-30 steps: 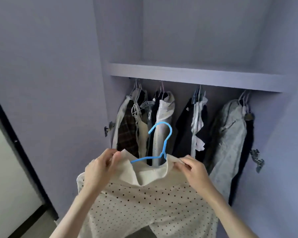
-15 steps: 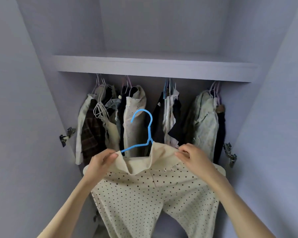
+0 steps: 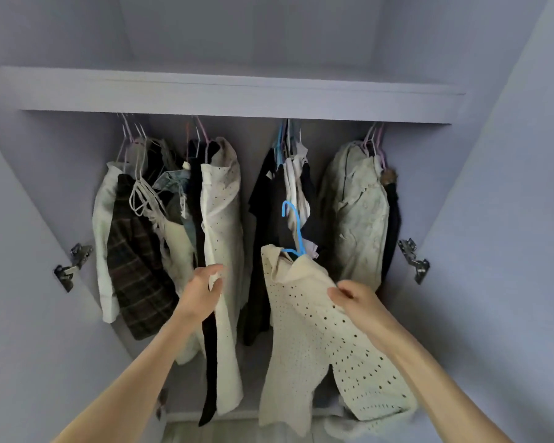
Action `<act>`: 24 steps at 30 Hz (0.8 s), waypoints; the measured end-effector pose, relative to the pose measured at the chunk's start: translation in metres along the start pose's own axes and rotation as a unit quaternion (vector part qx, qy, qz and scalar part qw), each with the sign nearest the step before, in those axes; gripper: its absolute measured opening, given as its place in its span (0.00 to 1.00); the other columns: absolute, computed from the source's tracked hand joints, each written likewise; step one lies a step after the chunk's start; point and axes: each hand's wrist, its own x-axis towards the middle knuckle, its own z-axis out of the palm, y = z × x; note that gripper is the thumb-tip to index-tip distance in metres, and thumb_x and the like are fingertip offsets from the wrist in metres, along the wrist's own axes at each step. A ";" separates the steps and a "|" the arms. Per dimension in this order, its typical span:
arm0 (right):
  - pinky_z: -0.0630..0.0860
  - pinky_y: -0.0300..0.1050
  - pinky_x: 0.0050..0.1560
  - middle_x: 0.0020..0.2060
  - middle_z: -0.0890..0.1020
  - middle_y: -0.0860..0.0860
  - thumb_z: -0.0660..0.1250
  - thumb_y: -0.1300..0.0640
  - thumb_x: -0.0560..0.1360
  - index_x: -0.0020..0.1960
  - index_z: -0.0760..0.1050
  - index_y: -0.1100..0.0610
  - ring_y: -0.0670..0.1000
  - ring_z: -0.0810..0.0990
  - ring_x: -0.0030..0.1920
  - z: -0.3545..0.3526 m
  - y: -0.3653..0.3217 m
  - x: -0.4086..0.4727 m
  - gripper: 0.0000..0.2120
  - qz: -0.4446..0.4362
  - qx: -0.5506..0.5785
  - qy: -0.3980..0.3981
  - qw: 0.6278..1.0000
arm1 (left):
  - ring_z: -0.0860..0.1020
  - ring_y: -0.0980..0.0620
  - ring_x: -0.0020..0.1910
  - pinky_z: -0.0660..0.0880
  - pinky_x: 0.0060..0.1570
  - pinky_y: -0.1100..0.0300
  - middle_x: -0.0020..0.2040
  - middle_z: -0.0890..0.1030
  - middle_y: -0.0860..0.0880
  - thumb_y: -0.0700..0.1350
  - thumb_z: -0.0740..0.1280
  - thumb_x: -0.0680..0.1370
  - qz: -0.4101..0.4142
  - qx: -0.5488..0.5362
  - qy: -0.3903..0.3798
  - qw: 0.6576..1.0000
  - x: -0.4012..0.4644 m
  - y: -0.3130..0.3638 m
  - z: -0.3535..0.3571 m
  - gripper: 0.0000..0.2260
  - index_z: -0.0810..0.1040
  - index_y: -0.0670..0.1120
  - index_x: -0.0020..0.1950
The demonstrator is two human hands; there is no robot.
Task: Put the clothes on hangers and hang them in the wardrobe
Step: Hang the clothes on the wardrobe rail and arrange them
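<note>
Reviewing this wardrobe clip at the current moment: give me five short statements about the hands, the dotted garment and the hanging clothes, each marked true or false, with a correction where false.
1. The right hand grips the cream polka-dot garment. True.
2. The blue hanger is already hooked on the rail. False: its hook is free in front of the hanging clothes, well below the shelf.
3. The left hand also holds the polka-dot garment. False: it touches a hanging cream dotted garment to the left.
4. A dark plaid garment hangs near the left end of the row. True.
5. The hanging clothes form one unbroken row. False: a gap separates the cream dotted garment from the dark clothes to its right.
</note>
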 end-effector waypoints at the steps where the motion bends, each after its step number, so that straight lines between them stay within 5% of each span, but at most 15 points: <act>1: 0.62 0.42 0.37 0.32 0.67 0.50 0.60 0.54 0.79 0.38 0.69 0.59 0.47 0.66 0.34 0.011 -0.008 0.002 0.13 -0.005 0.008 -0.002 1.000 | 0.73 0.61 0.38 0.69 0.34 0.76 0.65 0.71 0.46 0.43 0.59 0.80 -0.001 -0.005 0.006 1.000 0.007 -0.003 -0.007 0.15 0.70 0.48 0.68; 5: 0.61 0.33 0.29 0.32 0.67 0.49 0.56 0.53 0.80 0.41 0.69 0.59 0.46 0.65 0.31 0.053 -0.044 0.013 0.13 -0.059 0.000 0.003 0.998 | 0.75 0.50 0.56 0.67 0.50 0.67 0.65 0.72 0.45 0.42 0.59 0.80 0.025 -0.013 0.026 0.999 0.030 -0.017 -0.040 0.15 0.70 0.47 0.67; 10: 0.59 0.32 0.24 0.29 0.64 0.47 0.56 0.54 0.80 0.38 0.67 0.56 0.44 0.60 0.27 0.082 -0.079 0.037 0.13 -0.087 0.061 0.046 0.993 | 0.69 0.48 0.65 0.59 0.59 0.68 0.65 0.71 0.44 0.40 0.59 0.80 0.056 -0.014 0.052 0.997 0.052 -0.022 -0.069 0.16 0.70 0.43 0.68; 24: 0.66 0.32 0.31 0.34 0.68 0.47 0.55 0.55 0.81 0.41 0.67 0.56 0.43 0.66 0.32 0.110 -0.154 0.177 0.11 -0.136 0.126 0.109 0.977 | 0.53 0.48 0.74 0.54 0.71 0.55 0.75 0.54 0.44 0.50 0.61 0.79 0.087 0.004 0.085 0.993 0.133 0.008 -0.072 0.30 0.51 0.45 0.76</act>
